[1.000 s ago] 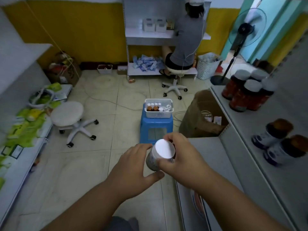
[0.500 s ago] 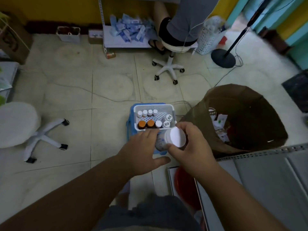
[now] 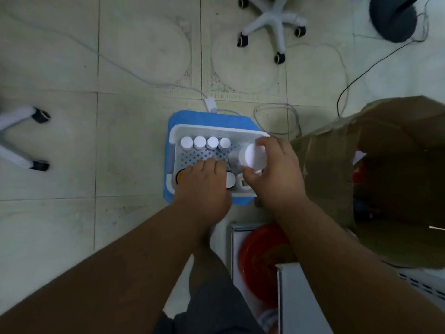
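I hold the white-capped round plastic bottle (image 3: 252, 156) tilted in my right hand (image 3: 277, 179), grip curled round it, over the right end of the white perforated plastic basket (image 3: 216, 128) on the blue plastic stool (image 3: 207, 118). My left hand (image 3: 204, 186) covers the basket's near-left corner; I cannot tell whether its grip is closed.
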The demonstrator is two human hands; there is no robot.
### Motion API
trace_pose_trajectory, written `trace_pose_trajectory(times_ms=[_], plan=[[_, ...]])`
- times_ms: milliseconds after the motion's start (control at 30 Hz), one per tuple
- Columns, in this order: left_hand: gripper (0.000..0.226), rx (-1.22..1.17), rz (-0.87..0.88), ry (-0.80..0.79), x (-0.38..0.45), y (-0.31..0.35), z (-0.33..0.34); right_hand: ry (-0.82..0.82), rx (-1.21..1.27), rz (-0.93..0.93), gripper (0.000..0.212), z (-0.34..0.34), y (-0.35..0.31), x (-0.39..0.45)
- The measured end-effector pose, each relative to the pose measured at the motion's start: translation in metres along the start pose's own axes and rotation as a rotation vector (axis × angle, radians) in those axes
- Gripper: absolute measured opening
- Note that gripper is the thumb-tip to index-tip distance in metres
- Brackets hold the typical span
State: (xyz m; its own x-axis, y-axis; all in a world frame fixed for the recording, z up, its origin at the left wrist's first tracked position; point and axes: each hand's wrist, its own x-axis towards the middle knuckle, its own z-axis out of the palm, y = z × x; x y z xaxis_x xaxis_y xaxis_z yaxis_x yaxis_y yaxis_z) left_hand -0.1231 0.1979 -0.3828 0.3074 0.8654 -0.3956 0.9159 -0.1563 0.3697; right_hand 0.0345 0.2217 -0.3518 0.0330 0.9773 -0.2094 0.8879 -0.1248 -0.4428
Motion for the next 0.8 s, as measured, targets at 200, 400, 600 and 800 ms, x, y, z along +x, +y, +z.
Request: trace_pose_trajectory(times_ms=[200,400,600,800], plan=[[0.032,0.078,0.019,0.024,0.017,-0.009,0.021,-0.250,-0.286,-0.201,0.053,0.048,0.031,0.044],[0.025,0.058,0.059,0.049,0.021,-0.014,0.029,-0.358,-0.466,-0.277,0.054,0.062,0.032,0.057],[0.024,0.020,0.091,0.049,0.014,-0.018,0.011,-0.323,-0.352,-0.199,0.058,0.037,0.007,0.033],[0.032,0.007,0.193,0.007,-0.034,-0.015,-0.066,-0.129,-0.176,-0.142,0.049,-0.042,-0.058,-0.038]])
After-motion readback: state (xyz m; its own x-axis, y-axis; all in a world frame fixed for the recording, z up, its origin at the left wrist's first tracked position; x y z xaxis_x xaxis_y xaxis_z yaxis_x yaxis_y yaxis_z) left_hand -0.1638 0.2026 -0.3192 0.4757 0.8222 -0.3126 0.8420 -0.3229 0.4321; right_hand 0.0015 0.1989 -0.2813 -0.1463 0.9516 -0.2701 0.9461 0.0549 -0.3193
